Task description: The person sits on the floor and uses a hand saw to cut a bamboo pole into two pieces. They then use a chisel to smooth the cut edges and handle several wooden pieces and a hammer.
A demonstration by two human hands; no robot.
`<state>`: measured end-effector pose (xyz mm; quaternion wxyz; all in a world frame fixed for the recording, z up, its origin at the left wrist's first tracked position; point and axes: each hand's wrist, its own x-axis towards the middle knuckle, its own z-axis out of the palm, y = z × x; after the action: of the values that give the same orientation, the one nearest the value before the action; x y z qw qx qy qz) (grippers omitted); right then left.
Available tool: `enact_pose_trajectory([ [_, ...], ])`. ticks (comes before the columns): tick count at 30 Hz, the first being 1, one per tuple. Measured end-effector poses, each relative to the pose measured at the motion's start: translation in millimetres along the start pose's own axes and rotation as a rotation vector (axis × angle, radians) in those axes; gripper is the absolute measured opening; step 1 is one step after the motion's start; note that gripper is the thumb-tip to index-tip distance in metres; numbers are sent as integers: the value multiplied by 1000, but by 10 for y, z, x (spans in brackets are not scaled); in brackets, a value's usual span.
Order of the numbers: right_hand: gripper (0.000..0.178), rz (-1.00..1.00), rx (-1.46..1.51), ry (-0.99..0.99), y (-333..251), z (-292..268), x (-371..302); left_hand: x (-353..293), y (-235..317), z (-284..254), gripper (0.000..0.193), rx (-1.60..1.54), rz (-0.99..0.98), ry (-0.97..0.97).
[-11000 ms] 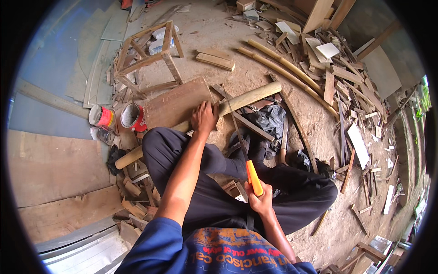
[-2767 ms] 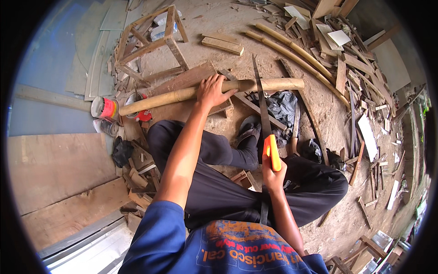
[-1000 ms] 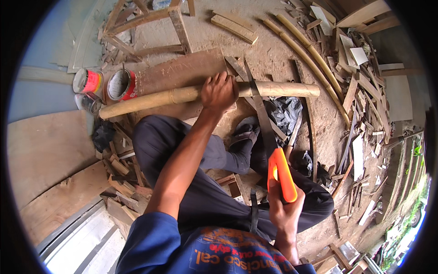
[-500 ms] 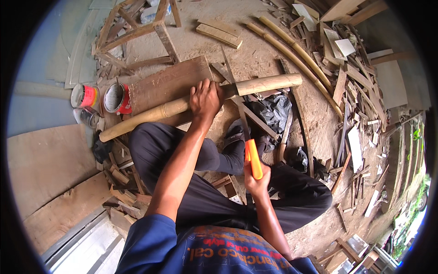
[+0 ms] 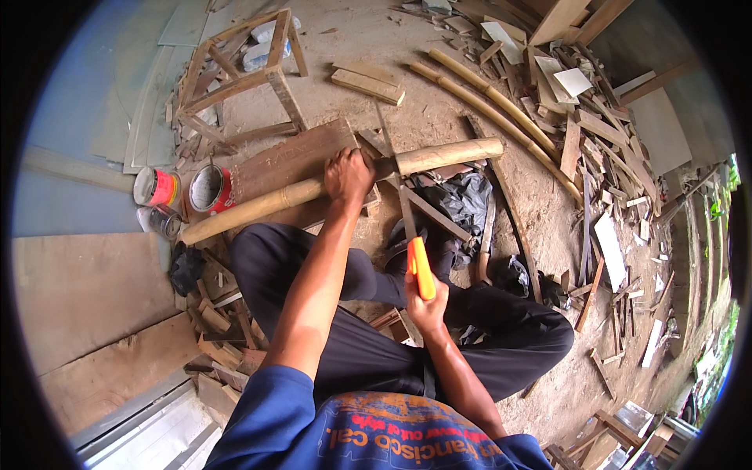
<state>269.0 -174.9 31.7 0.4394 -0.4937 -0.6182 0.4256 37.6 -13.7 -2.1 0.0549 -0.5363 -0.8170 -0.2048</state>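
Stretching crosswise before my knees, one thick bamboo pole [image 5: 274, 201] lies over the near side of a brown board [image 5: 294, 158], its right end above the black plastic [image 5: 468, 205]. I'd judge it stiff and fairly light for its length, smooth enough to roll, and liable to splinter along the grain. The best place to take hold seems to be from above, near the blade but clear of the teeth, where my left hand [image 5: 350, 175] is clasped over it. Counting from large to small: two long, thinner bamboo poles [image 5: 493, 95] on the floor, one stool frame [image 5: 286, 98], the one board, one orange-handled saw [image 5: 421, 265] and two red-labelled tins [image 5: 222, 199]. My right hand [image 5: 428, 307] is closed around the saw's handle; the blade crosses the pole just right of my left hand, how deep I cannot tell.
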Motion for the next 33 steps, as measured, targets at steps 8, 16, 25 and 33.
enact_pose_trajectory([
  [8, 26, -40, -64, 5, -110, -6, 72, -171, -89, -9, 25, 57, 225, -61],
  [16, 26, -209, -124, -6, 350, 99, 220, 245, -160, 73, 24, -76, 78, -178],
  [25, 21, -133, 17, -70, 369, 204, 354, 319, -142, 31, 15, -135, 128, -89],
  [33, 18, 182, 228, -126, -91, 43, 402, 126, -166, 107, 21, -107, 171, -33],
])
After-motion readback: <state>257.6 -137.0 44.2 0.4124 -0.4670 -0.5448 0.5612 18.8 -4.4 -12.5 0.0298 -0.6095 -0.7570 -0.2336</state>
